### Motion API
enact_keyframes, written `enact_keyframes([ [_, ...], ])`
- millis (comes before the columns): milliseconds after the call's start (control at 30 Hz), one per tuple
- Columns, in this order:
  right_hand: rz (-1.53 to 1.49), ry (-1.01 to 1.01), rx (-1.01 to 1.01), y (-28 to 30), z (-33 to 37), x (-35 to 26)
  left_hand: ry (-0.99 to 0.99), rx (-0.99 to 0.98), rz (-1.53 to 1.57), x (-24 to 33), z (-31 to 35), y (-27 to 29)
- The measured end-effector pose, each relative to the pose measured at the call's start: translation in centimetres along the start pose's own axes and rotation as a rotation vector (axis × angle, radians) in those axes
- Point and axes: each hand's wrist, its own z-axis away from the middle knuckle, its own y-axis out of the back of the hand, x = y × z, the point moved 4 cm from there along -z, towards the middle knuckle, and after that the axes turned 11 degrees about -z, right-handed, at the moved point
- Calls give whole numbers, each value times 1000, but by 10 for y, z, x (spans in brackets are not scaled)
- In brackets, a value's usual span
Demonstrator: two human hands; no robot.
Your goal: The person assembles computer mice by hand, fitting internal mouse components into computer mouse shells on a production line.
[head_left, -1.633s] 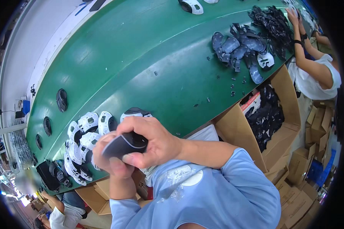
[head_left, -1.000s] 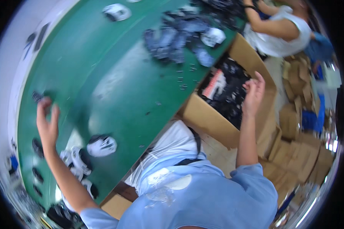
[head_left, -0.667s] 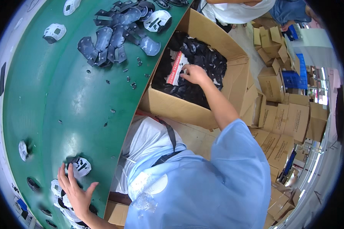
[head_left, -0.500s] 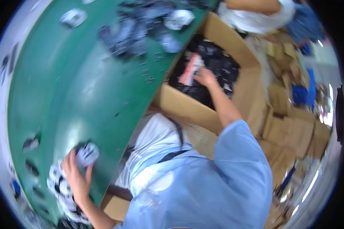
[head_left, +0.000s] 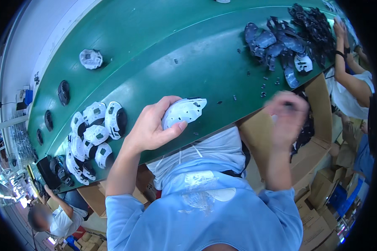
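Observation:
Over the green table, my left hand [head_left: 148, 125] is closed on a white curved plastic shell [head_left: 183, 112] with small dark slots, thumb on its near edge. My right hand [head_left: 287, 111] is raised over the near wall of a cardboard box [head_left: 259, 138] at the right. Motion blurs its fingers; a small dark spot shows among them, and I cannot make out what it is. To the left of my left hand, a cluster of white shells with black parts [head_left: 95, 134] lies on the table.
Dark translucent shells [head_left: 276, 44] and a black heap of parts [head_left: 314, 29] lie at the far right, with small black pieces [head_left: 263, 87] scattered nearer. A co-worker's arm [head_left: 345, 62] reaches in there. Another person [head_left: 63, 215] is at lower left. Cartons [head_left: 318, 221] stand lower right.
My left hand has lifted a white shell off the table by the cluster and brought it in front of me. My right hand has come up out of the box. The view has turned.

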Motion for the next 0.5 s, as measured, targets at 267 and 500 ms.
enact_keyframes([
  [267, -174, -11, -357, -162, 3, 64, -142, 264, -149, -9, 27, 6],
  [500, -557, -398, -47, -181, 25, 79, -344, 664, 249, -31, 63, -18],
])
